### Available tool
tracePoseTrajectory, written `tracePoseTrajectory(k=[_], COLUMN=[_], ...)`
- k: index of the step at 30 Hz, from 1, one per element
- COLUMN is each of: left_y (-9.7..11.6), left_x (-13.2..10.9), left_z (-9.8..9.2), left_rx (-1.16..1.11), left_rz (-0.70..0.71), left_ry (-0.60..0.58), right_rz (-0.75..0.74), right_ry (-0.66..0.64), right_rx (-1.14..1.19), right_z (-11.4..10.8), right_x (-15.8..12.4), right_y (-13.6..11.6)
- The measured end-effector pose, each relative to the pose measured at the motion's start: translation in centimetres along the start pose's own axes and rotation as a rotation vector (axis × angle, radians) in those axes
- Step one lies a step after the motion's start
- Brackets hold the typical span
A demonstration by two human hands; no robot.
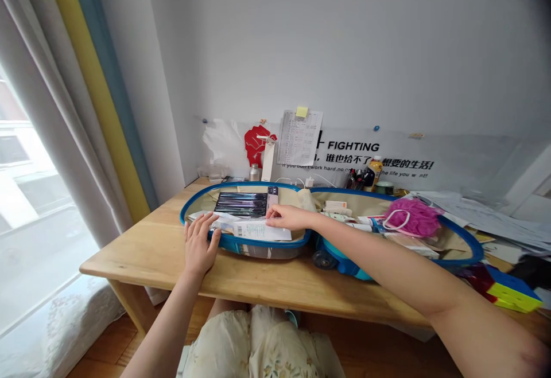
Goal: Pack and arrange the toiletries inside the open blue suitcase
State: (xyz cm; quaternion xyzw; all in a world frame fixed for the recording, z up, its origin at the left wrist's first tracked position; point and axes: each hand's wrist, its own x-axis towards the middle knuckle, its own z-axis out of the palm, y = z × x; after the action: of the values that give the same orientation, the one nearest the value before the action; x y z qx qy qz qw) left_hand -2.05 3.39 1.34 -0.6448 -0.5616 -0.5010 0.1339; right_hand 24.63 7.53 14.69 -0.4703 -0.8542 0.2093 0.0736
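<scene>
- Suitcase (241, 244), blue-rimmed and lying open flat on the wooden desk (146, 252), spreads two halves: a left half close to you and a right half (460, 240) running toward the right edge of the desk.
- Your left hand (198, 246) lies flat and released, fingers spread, on the near rim of the left half; judged from its position, it steadies the shell against sliding.
- Your right hand (287, 216) reaches across from the right, fingertips pinching the far edge of a white flat packet (258, 230) that rests on top of the left half's contents.
- A dark boxed set (241, 203) lies just beyond the packet, touching or nearly touching it.
- Your right forearm crosses above the hinge zone and the blue wheels (322, 258), so it blocks your view of items there.
- In the right half, a pink mesh puff (415, 217) sits among tubes and small boxes (340, 210).
- Far side: bottles and pens (365, 178) stand against the wall, under a pinned sheet (299, 137).
- Right: loose papers (486, 209) and a coloured block (514, 295) crowd the desk.
- Left: curtains (86, 137) hang beside the window.
</scene>
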Motion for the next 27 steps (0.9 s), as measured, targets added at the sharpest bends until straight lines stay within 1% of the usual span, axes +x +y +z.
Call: tracePoseTrajectory(k=[2, 5, 8, 10, 11, 12, 14, 17, 19, 21, 24, 27], left_y=[0.0, 0.0, 0.0, -0.1, -0.1, -0.1, 0.0, 0.2, 0.2, 0.2, 0.2, 0.2], left_x=[0.0, -0.1, -0.1, -0.1, 0.0, 0.0, 0.0, 0.0, 0.0, 0.0, 0.0, 0.0], left_z=[0.0, 0.0, 0.0, 0.0, 0.0, 0.0, 0.0, -0.1, -0.1, -0.1, -0.1, -0.1], left_rx=[-0.008, -0.017, -0.011, -0.005, -0.004, -0.002, -0.003, -0.008, -0.01, -0.011, -0.013, -0.02], left_rz=[-0.004, -0.006, 0.002, 0.007, 0.008, 0.007, 0.0, -0.012, -0.014, -0.011, -0.001, -0.003], left_ry=[-0.005, -0.014, -0.011, -0.012, -0.015, -0.016, -0.016, -0.011, -0.011, -0.012, -0.01, -0.004], right_rz=[0.001, 0.022, 0.085, 0.155, 0.194, 0.235, 0.319, 0.449, 0.51, 0.529, 0.52, 0.525], right_ry=[0.011, 0.062, 0.081, 0.053, 0.016, -0.032, -0.133, -0.232, -0.279, -0.298, -0.273, -0.229], right_rx=[0.018, 0.033, 0.063, 0.048, 0.03, 0.007, -0.023, -0.017, 0.018, 0.049, 0.07, 0.084], right_z=[-1.5, -5.3, -9.1, -10.7, -11.0, -11.1, -10.7, -9.1, -7.9, -7.0, -6.0, -5.4], right_x=[-0.6, -2.6, -5.5, -7.7, -8.8, -9.8, -11.6, -13.7, -14.7, -15.3, -15.6, -15.2], right_y=[0.5, 2.4, 5.7, 8.4, 9.7, 11.0, 13.1, 14.9, 15.3, 15.2, 14.7, 14.3])
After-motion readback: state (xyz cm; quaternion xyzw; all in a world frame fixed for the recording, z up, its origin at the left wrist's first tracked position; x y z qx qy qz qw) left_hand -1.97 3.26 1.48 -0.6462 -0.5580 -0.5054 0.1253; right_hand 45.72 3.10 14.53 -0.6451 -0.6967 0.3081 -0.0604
